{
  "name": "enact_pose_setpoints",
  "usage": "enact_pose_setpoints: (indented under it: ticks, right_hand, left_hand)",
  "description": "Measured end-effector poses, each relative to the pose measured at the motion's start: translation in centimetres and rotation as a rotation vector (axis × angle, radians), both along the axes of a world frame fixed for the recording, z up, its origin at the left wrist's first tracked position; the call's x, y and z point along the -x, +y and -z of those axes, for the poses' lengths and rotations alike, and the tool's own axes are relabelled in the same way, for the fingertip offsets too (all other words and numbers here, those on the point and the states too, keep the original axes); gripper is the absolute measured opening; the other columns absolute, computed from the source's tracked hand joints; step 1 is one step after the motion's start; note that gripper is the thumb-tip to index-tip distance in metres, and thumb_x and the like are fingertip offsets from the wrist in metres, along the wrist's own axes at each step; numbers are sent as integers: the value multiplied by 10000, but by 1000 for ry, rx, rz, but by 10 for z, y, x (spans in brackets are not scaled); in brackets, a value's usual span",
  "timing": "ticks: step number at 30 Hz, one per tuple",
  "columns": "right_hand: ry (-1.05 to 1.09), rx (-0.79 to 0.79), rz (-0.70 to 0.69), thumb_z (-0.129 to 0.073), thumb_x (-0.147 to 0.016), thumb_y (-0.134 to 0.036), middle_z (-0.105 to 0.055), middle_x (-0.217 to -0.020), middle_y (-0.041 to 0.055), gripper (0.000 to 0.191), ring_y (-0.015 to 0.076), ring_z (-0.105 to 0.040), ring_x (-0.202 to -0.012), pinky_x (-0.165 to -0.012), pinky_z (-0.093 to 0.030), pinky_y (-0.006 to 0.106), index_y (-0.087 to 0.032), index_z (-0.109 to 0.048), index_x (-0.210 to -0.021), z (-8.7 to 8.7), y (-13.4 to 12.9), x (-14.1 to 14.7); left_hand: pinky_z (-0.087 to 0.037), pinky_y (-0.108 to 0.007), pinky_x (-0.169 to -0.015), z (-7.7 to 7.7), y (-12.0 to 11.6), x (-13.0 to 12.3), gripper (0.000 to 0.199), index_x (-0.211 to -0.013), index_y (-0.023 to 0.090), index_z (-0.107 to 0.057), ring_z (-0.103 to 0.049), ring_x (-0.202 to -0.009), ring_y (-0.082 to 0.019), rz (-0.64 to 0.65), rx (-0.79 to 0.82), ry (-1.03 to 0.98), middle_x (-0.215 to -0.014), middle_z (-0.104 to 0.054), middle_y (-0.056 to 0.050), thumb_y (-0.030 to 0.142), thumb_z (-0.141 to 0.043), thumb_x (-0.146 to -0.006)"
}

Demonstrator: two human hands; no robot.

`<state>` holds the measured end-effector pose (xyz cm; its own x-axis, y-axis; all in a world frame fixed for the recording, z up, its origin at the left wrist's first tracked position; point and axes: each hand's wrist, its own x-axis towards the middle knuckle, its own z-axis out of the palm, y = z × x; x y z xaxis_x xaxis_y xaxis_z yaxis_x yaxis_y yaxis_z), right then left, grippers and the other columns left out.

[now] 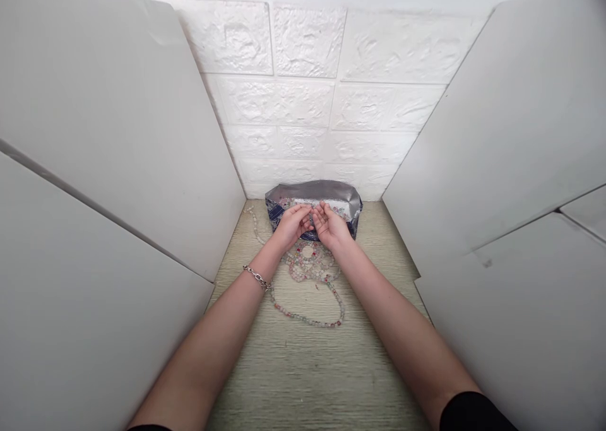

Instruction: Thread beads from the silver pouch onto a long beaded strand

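Note:
My left hand and my right hand meet over the front edge of an open bag, silver inside and dark blue patterned outside. Loose coloured beads lie inside it. Thumb and fingers of my left hand are pinched together, and the right fingers curl in close beside them. Whatever they hold is too small to make out. Below the hands, a long string of beads in pale, green, pink and red spreads in loops over the surface. Its upper coils lie bunched just in front of the bag, partly hidden by the hands.
White panels slant in on both sides. A white brick-pattern wall stands behind the bag. The pale wood-grain surface runs toward me. A pale bead strand trails left of the bag, and a chain bracelet circles my left wrist.

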<state>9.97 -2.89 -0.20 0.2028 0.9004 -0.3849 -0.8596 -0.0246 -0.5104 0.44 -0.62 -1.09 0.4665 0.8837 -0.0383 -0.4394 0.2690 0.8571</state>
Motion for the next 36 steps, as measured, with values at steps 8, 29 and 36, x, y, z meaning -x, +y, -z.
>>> enact_pose_setpoints:
  ticks: [8, 29, 36]
  right_hand:
    - [-22, -54, -64, -411, -798, -169, -329, -406, -84, 112, 24, -296, -326, -319, -264, 132, -137, -519, -798, 4, 1, -3]
    - [14, -222, -232, -411, -821, -226, -325, -422, -86, 135, 12, -275, -323, -318, -255, 113, -150, -455, -718, 13, 0, -6]
    - [13, -243, -230, -391, -834, -257, -331, -411, -89, 163, 9, -276, -317, -318, -254, 112, -149, -476, -747, 13, -1, -6]
  left_hand:
    - [-375, -172, -445, 0, 0, 0, 147, -674, 118, -520, -375, -417, -22, -11, 0, -9, -461, -373, 65, 236, -603, -644]
    - [-72, -143, -292, -11, -7, 1, 181, -708, 170, -440, -151, -275, 3, -17, -12, 199, -404, -224, 115, 317, -540, -671]
    - [-76, -163, -291, -15, -10, -3, 179, -678, 158, -471, -147, -265, -4, 14, -63, 330, -357, -222, 111, 327, -531, -682]
